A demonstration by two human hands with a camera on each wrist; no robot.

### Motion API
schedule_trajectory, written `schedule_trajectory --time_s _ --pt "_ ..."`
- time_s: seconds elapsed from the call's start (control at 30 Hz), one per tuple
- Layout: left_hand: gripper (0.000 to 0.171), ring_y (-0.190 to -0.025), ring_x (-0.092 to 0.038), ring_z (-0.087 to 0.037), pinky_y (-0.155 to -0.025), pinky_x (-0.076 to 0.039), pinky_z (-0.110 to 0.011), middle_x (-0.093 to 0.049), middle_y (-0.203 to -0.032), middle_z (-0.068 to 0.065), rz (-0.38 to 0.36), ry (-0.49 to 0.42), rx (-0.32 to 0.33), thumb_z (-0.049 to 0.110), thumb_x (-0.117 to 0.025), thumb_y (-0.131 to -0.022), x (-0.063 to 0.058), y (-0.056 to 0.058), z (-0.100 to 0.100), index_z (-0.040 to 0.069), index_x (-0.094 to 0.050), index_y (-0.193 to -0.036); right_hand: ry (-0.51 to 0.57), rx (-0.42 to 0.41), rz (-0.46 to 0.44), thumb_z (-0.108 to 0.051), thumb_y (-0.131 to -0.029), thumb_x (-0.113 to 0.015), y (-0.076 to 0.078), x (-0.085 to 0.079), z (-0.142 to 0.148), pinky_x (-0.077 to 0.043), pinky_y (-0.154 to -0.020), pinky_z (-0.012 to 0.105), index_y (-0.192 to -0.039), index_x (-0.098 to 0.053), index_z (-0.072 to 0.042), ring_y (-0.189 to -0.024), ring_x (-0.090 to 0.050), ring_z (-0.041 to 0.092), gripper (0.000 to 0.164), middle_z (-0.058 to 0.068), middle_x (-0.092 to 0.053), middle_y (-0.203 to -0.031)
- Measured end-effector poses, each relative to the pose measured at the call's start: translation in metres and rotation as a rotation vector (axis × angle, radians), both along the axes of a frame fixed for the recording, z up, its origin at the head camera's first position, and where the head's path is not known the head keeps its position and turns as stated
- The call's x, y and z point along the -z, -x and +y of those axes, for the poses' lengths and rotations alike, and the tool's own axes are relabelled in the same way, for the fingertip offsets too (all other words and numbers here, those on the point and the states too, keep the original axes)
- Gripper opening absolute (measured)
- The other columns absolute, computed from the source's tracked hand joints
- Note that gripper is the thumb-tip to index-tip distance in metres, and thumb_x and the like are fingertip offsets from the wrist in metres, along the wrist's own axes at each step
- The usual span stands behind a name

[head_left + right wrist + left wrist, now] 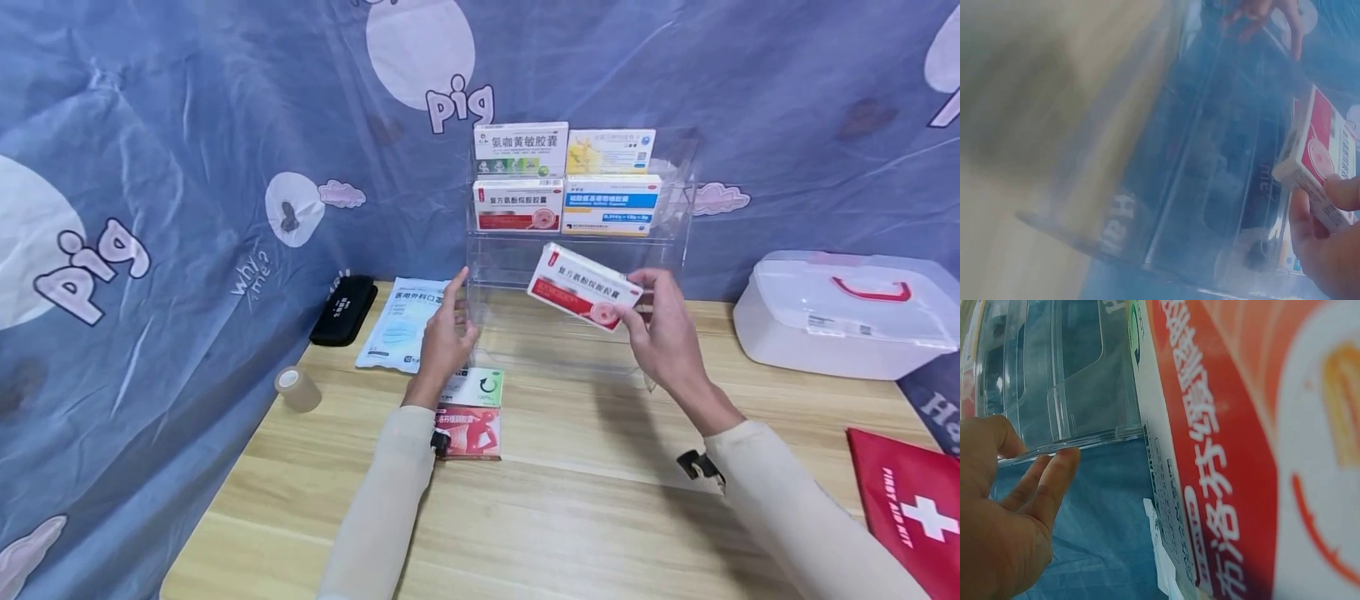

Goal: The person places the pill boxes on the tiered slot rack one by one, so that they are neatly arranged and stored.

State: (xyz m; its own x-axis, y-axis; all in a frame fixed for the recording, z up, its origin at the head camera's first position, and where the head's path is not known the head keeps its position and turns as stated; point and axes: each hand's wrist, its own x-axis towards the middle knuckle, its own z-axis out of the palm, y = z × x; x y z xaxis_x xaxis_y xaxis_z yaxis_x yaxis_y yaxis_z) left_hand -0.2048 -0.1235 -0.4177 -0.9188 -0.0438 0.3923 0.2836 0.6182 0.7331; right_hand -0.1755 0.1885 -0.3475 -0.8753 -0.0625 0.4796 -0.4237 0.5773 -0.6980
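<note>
My right hand (663, 333) pinches a red-and-white medicine box (581, 287) by its right end, thumb in front. The box is tilted, its right end lower, in front of the lower tiers of a clear display rack (555, 346). At the rack's left side, my left hand (447, 337) holds the edge of the side panel, thumb on one side and fingers (1054, 478) on the other. Upper tiers hold a white-and-green box (521, 152), a yellow-and-white box (611, 152), another red-and-white box (518, 206) and a blue-and-white box (612, 206).
Under my left forearm lie a green-and-white box (480, 387) and a red box (476, 432). Left of the rack are a mask packet (401, 325), a black case (343, 310) and a tape roll (298, 390). A lidded plastic box (817, 333) and red first-aid pouch (900, 492) are at right.
</note>
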Motion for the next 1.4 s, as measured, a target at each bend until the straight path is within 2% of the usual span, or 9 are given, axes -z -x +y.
schedule_trajectory --time_s 0.17,0.37,0.5,0.6,0.73,0.97,1.1,1.27,1.4 --pt "0.101 -0.12 -0.073 -0.033 -0.096 -0.066 -0.046 -0.068 -0.143 -0.021 -0.014 -0.004 0.002 -0.01 -0.065 -0.093 0.002 0.0 -0.001 0.041 -0.026 -0.17 0.02 0.06 0.114 0.008 -0.098 -0.067 0.022 -0.009 -0.008 -0.039 -0.08 -0.008 -0.135 -0.054 0.009 -0.11 -0.069 0.041 0.039 0.029 -0.049 -0.125" --pt "0.101 -0.119 -0.073 -0.033 -0.096 -0.065 -0.044 -0.069 -0.143 -0.019 -0.034 -0.006 -0.003 -0.01 -0.065 -0.093 0.002 0.0 -0.001 0.042 -0.025 -0.17 0.048 0.115 0.176 0.007 -0.1 -0.065 0.049 -0.011 -0.018 -0.042 -0.081 0.001 -0.135 -0.059 0.003 -0.111 -0.066 0.034 0.036 0.026 -0.045 -0.127" --pt "0.103 -0.12 -0.073 -0.031 -0.096 -0.065 -0.043 -0.068 -0.145 -0.017 -0.045 -0.008 0.003 -0.011 -0.065 -0.093 0.003 0.001 -0.001 0.044 -0.024 -0.17 0.016 0.123 0.161 0.007 -0.102 -0.061 0.061 -0.006 -0.022 -0.055 -0.09 0.025 -0.137 -0.061 -0.005 -0.11 -0.06 0.031 0.037 0.024 -0.045 -0.129" --pt "0.103 -0.122 -0.072 -0.031 -0.097 -0.065 -0.042 -0.066 -0.148 -0.016 -0.053 -0.011 0.002 -0.01 -0.065 -0.093 0.005 0.002 0.0 0.045 -0.023 -0.169 -0.021 0.099 0.156 0.008 -0.103 -0.057 0.065 -0.004 -0.025 -0.058 -0.093 0.047 -0.138 -0.062 -0.008 -0.112 -0.056 0.034 0.039 0.023 -0.045 -0.13" --pt "0.105 -0.124 -0.072 -0.031 -0.1 -0.065 -0.043 -0.063 -0.152 -0.015 -0.055 -0.018 -0.001 -0.011 -0.066 -0.093 0.004 0.003 0.0 0.047 -0.022 -0.169 -0.055 0.072 0.167 0.008 -0.103 -0.056 0.071 -0.005 -0.031 -0.059 -0.101 0.056 -0.137 -0.062 -0.009 -0.12 -0.056 0.037 0.038 0.023 -0.045 -0.133" --pt "0.103 -0.124 -0.072 -0.032 -0.099 -0.065 -0.043 -0.064 -0.151 -0.015 -0.05 -0.012 -0.001 -0.011 -0.065 -0.093 0.003 0.001 -0.001 0.045 -0.024 -0.17 -0.106 0.047 0.089 0.009 -0.102 -0.056 0.081 0.005 -0.04 -0.058 -0.103 0.056 -0.14 -0.062 -0.007 -0.115 -0.059 0.038 0.041 0.023 -0.048 -0.133" --pt "0.101 -0.126 -0.071 -0.032 -0.101 -0.065 -0.043 -0.062 -0.154 -0.015 -0.041 -0.008 0.006 -0.011 -0.064 -0.094 0.003 0.002 -0.001 0.043 -0.024 -0.17 -0.107 0.015 0.071 0.012 -0.1 -0.054 0.081 0.008 -0.044 -0.058 -0.098 0.054 -0.149 -0.059 -0.011 -0.112 -0.058 0.038 0.054 0.024 -0.048 -0.132" --pt "0.102 -0.123 -0.073 -0.034 -0.101 -0.065 -0.044 -0.065 -0.149 -0.017 -0.034 -0.004 -0.006 -0.01 -0.065 -0.093 0.0 0.002 -0.001 0.043 -0.023 -0.17 -0.193 -0.08 0.014 0.01 -0.098 -0.056 0.082 0.005 -0.052 -0.056 -0.091 0.052 -0.166 -0.042 -0.023 -0.11 -0.058 0.038 0.076 0.024 -0.046 -0.136" --pt "0.103 -0.121 -0.073 -0.033 -0.1 -0.065 -0.044 -0.067 -0.145 -0.018 -0.037 -0.003 -0.01 -0.011 -0.066 -0.093 0.0 0.002 -0.002 0.043 -0.024 -0.17 -0.297 -0.129 -0.025 0.004 -0.099 -0.06 0.082 0.005 -0.056 -0.055 -0.1 0.057 -0.173 -0.026 -0.024 -0.116 -0.056 0.041 0.086 0.027 -0.045 -0.14"
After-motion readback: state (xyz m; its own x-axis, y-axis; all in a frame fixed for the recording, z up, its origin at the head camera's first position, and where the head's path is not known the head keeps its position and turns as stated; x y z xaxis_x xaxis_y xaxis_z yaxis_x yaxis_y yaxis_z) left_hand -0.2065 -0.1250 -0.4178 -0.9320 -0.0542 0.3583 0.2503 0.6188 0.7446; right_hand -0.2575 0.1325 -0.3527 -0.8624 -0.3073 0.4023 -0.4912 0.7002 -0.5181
